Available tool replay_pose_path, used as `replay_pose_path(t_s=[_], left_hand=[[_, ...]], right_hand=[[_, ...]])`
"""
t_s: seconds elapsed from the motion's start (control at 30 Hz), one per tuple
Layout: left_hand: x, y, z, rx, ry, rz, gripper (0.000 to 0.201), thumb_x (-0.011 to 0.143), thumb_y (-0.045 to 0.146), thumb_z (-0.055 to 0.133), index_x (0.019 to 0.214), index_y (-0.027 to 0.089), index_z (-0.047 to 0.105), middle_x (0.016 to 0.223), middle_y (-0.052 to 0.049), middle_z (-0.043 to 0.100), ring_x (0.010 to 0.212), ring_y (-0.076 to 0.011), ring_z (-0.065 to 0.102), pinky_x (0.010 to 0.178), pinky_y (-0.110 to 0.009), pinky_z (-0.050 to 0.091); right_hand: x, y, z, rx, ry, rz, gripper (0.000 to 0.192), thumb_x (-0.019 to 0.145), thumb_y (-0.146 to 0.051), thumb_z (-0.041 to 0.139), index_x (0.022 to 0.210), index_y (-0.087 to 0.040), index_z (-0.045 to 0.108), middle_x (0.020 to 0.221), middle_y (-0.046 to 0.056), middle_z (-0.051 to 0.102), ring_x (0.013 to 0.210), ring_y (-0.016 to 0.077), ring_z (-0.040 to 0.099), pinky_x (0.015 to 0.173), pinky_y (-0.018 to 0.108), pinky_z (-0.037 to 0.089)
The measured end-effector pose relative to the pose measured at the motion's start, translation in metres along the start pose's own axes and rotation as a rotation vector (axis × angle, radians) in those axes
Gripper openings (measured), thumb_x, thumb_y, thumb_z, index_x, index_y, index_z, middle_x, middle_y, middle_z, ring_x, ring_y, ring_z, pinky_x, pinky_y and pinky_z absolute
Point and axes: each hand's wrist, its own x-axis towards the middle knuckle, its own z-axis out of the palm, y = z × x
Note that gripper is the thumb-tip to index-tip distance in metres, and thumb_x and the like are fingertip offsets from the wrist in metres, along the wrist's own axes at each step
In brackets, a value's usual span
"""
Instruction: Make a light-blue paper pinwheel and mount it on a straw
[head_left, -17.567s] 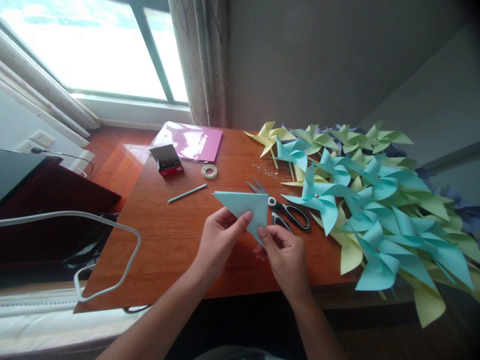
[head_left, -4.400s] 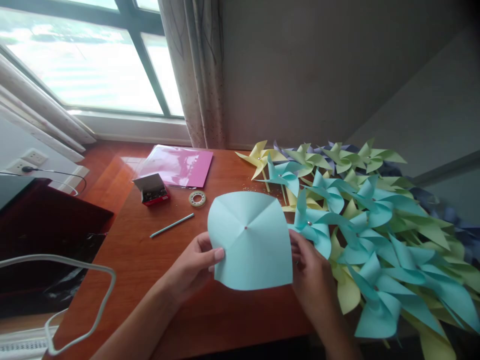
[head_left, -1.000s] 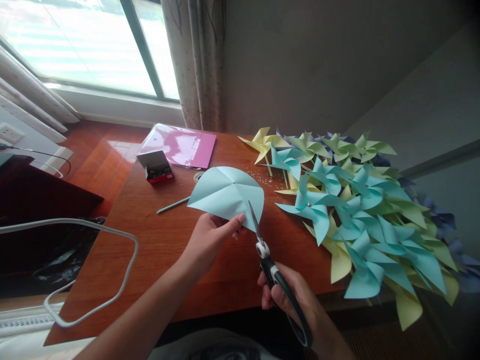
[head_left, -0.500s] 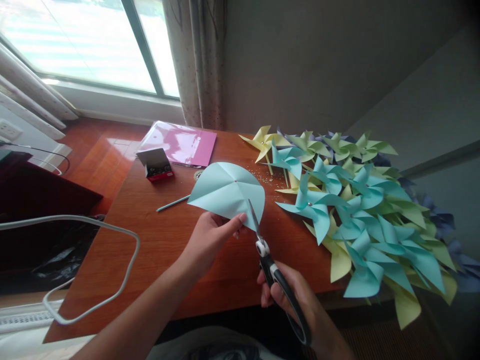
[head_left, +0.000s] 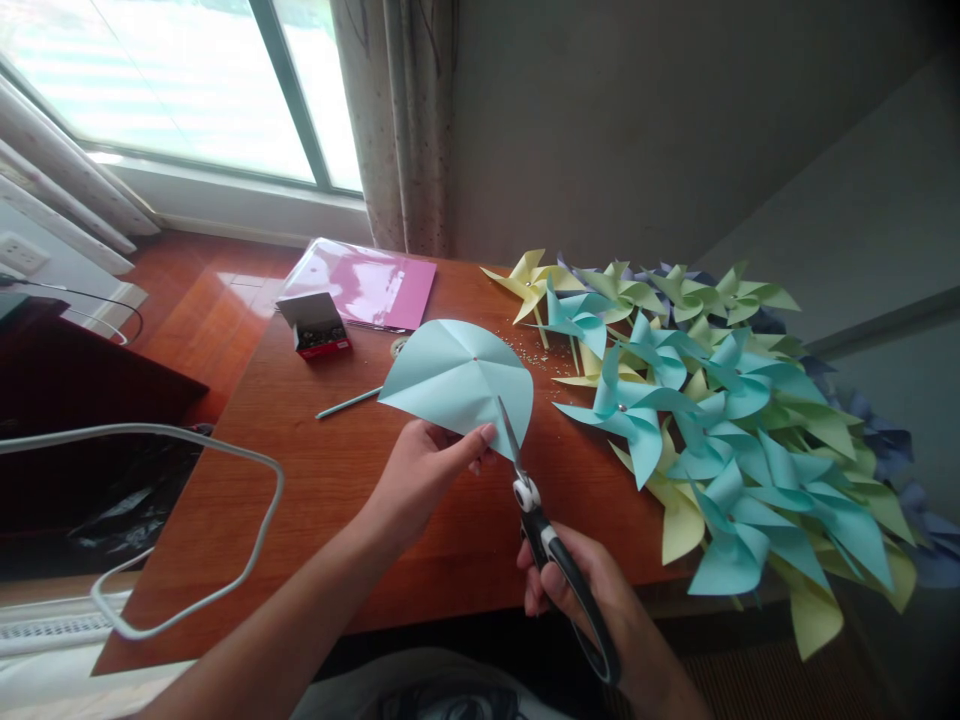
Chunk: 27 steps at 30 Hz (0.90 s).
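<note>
A light blue sheet of paper (head_left: 442, 365) with rounded edges, creases and a small hole at its centre is pinched at its near edge by my left hand (head_left: 439, 460). My right hand (head_left: 574, 585) is wrapped round the black handles of a pair of scissors (head_left: 532, 500). Their blades lie at the paper's near right part, along a crease that runs toward the centre. Under the paper's left side, a thin light blue stick (head_left: 349, 403) pokes out on the table.
Many blue, yellow, green and purple paper pinwheels (head_left: 622, 405) cover the table's right side. Back left are a small open red box (head_left: 322, 340) with tiny metal pieces and a pink folder (head_left: 397, 290). A white cable (head_left: 274, 500) loops over the wooden table's (head_left: 300, 560) left edge. Small scraps (head_left: 536, 355) lie scattered.
The whole view has shifted very slightly. Both hands, the paper and the scissors keep nearly the same positions relative to one another.
</note>
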Motion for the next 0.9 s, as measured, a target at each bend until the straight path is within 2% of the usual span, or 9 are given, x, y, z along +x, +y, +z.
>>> replay_pose_path(t_s=[0.9], left_hand=[[0.0001,-0.0003,-0.0008,0.031,0.019,0.0,0.029,0.076,0.04,0.082,0.069,0.013,0.073,0.067,-0.006,0.07,0.063,-0.0158,0.059,0.06,-0.025,0.046]], right_hand=[[0.0016,0.0023,0.0025,-0.012,0.002,0.01,0.056,0.084,-0.071,0.066,0.087,-0.016,0.059,0.07,0.0,0.055,0.066,0.015,0.057,0.065,0.028,0.043]])
